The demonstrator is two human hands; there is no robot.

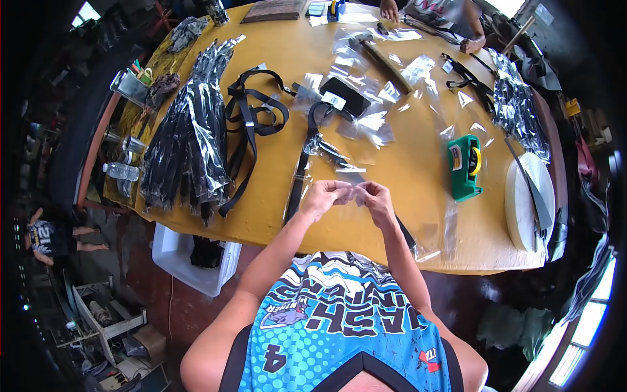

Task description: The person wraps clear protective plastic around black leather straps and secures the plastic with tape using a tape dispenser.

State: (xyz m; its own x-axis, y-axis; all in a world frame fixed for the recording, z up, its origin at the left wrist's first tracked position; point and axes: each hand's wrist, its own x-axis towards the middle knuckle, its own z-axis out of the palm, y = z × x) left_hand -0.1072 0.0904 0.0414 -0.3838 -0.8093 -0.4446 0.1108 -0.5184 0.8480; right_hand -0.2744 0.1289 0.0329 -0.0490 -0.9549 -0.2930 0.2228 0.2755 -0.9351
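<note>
My left hand (324, 199) and my right hand (375, 200) meet near the table's front edge, both with fingers pinched. Between the fingertips is a small piece of clear plastic (356, 189), apparently a bag edge; its full shape is hidden. Just beyond and left of them lies a black strap (296, 189) with metal hardware. A white tag (333, 100) rests against a black phone (346, 95) farther off. Another black strap (251, 124) lies looped to the left.
Bundled straps in clear plastic (189, 144) fill the left side. A green tape dispenser (465, 168) stands right, near a round white stool-like disc (522, 202). A hammer (385, 65) and loose clear bags lie farther back. Another person's hand (471, 44) is across the table. A white bin (225, 271) sits below.
</note>
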